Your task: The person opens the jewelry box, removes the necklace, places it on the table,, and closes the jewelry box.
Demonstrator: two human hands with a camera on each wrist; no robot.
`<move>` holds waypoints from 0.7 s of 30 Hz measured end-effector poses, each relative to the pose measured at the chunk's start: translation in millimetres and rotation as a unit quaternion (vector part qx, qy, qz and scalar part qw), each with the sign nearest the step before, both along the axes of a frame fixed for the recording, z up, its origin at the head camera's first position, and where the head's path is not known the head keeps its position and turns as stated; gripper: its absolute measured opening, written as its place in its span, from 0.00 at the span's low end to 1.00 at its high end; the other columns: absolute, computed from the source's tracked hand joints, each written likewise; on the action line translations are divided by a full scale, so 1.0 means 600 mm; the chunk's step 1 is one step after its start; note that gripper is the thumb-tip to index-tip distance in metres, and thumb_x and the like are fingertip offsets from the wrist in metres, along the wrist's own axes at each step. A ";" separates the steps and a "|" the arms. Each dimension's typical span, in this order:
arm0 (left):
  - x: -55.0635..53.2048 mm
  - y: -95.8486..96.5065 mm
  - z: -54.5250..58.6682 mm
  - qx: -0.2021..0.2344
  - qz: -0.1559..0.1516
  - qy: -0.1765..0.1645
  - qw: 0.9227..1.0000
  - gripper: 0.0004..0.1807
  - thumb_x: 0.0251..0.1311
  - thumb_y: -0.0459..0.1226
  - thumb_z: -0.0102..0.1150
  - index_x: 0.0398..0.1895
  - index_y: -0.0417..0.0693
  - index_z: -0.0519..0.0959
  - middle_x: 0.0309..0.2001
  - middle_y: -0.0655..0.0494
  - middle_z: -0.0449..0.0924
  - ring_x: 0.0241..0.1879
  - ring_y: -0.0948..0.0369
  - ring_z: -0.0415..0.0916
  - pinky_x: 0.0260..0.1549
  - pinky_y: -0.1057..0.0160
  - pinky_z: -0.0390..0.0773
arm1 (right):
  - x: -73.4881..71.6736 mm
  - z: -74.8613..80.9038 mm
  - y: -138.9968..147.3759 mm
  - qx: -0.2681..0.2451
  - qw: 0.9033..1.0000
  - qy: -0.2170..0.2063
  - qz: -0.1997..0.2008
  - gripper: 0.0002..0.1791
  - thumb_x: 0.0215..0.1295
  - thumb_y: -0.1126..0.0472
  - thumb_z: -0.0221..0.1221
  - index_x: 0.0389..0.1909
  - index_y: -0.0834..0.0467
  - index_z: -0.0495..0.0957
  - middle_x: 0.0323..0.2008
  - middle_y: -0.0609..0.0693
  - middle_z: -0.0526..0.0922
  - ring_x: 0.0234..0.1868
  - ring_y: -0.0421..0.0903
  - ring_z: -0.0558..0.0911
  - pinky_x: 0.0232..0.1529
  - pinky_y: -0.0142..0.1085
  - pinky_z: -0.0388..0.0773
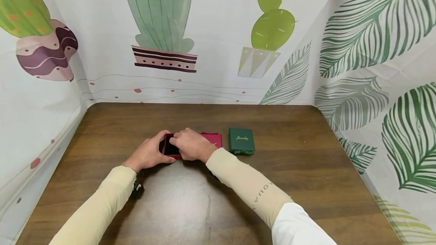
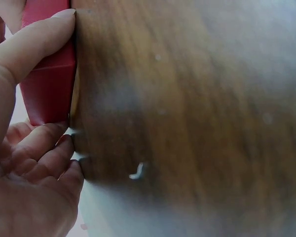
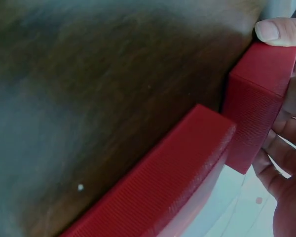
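Observation:
Near the middle of the table, my left hand grips a small red jewelry box from its left side. Its thumb lies on the near wall and its fingers on the far side, also in the left wrist view. The box is uncovered, showing a black inside. My right hand reaches over it with curled fingers, its fingertips at the black inside; I cannot tell whether they pinch anything. A red lid-like piece lies partly behind the right hand, and its ribbed side wall shows in the right wrist view.
A closed green box with gold "Jewelry" lettering stands to the right of the red pieces. All of it is on a brown wooden table, with a patterned cloth hanging behind and along the sides.

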State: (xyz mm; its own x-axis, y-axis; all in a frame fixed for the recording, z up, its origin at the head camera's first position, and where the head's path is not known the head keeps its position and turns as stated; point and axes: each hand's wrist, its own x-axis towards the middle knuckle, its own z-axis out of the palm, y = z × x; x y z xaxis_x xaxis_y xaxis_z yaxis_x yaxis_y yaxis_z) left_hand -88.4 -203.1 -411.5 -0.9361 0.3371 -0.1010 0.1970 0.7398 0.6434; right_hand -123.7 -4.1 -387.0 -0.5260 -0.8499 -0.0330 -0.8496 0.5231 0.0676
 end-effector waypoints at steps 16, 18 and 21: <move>-0.001 -0.002 0.000 -0.002 0.005 -0.003 1.000 0.45 0.48 0.49 0.83 0.68 0.54 0.68 0.54 0.46 0.84 0.47 0.53 0.81 0.48 0.50 0.81 | -0.015 0.003 0.019 -0.177 0.982 -0.060 -0.041 0.08 0.70 0.70 0.58 0.38 0.56 0.84 0.37 0.46 0.88 0.40 0.42 0.85 0.54 0.37 0.84; -0.001 -0.001 -0.001 -0.002 0.007 -0.004 1.000 0.45 0.48 0.49 0.83 0.68 0.55 0.68 0.54 0.47 0.84 0.47 0.53 0.81 0.49 0.50 0.80 | -0.016 0.004 0.019 -0.187 0.979 -0.063 -0.045 0.07 0.70 0.70 0.59 0.39 0.56 0.84 0.38 0.46 0.88 0.39 0.42 0.85 0.52 0.35 0.84; 0.000 -0.001 -0.002 0.002 0.007 -0.006 1.000 0.46 0.48 0.49 0.83 0.69 0.55 0.68 0.55 0.47 0.83 0.48 0.53 0.80 0.50 0.50 0.80 | -0.016 0.007 0.020 -0.198 0.977 -0.068 -0.052 0.07 0.70 0.69 0.60 0.40 0.57 0.85 0.38 0.46 0.88 0.39 0.42 0.85 0.51 0.34 0.85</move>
